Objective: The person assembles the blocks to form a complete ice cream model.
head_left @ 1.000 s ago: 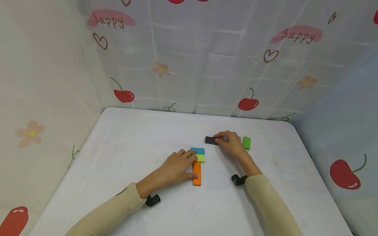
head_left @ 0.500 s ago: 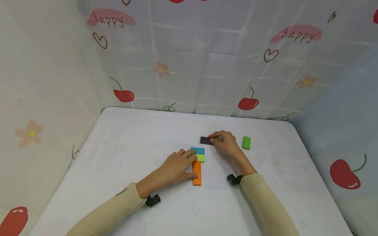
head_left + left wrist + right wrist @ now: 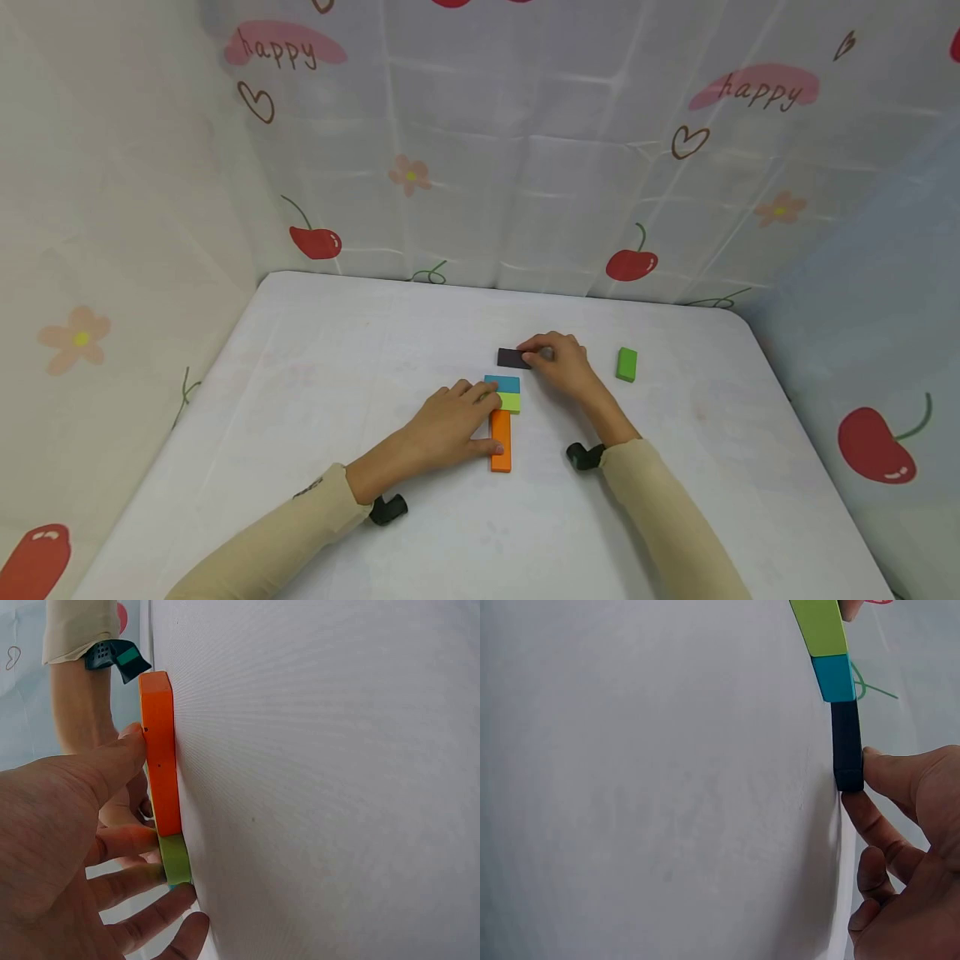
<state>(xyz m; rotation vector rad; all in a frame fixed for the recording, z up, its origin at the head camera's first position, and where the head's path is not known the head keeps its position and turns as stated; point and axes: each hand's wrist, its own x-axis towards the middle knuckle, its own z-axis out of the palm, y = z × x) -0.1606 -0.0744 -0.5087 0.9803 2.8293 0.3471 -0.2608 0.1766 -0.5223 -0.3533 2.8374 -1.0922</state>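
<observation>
On the white cloth-covered table (image 3: 337,333), your spread left hand (image 3: 446,425) touches the smooth orange oblong block (image 3: 501,432), mid-frame; your right hand (image 3: 562,365) pinches the smooth black rectangular block (image 3: 511,358), just above the smooth blue rectangular block (image 3: 507,384). Apparent step: positioning. Next: likely align edges.

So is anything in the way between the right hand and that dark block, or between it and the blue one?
Nothing visible is. The right hand pinches the dark block directly, and the head view shows only a narrow strip of tabletop between that block and the blue block.
</observation>
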